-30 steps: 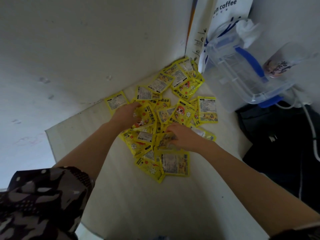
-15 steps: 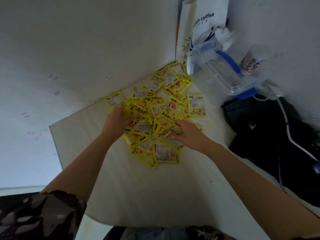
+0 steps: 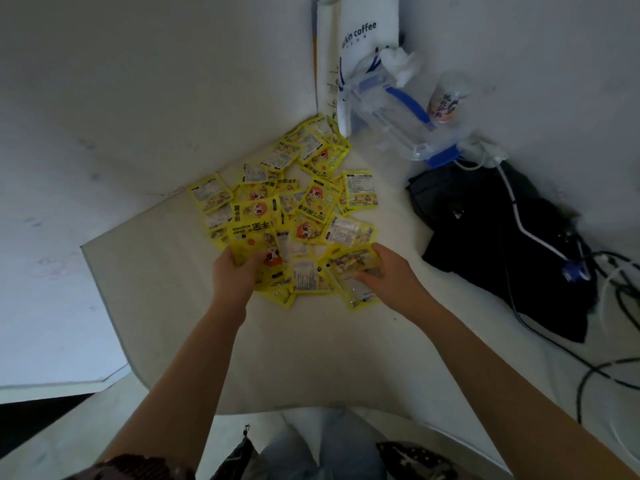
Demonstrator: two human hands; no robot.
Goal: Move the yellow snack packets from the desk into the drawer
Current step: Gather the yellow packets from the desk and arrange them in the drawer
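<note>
My left hand (image 3: 232, 275): fingers curled round a bunch of glossy yellow snack packets (image 3: 254, 237).
My right hand (image 3: 388, 271): pinching more packets.
Pile: heaped in the pale desk (image 3: 311, 358) corner, against walls.
Open room: bare desktop towards me.
Clear plastic box (image 3: 391, 109): contents unclear.

A pale worktop (image 3: 311, 358) runs into a corner where two plain white walls (image 3: 138, 81) meet, the left one marked with faint smudges. Light is dim and cool. In the corner stands a white paper bag (image 3: 363, 29) printed "coffee". A black bag (image 3: 485, 237) lies on the right, with white and black cables (image 3: 526, 233) trailing over it.
</note>
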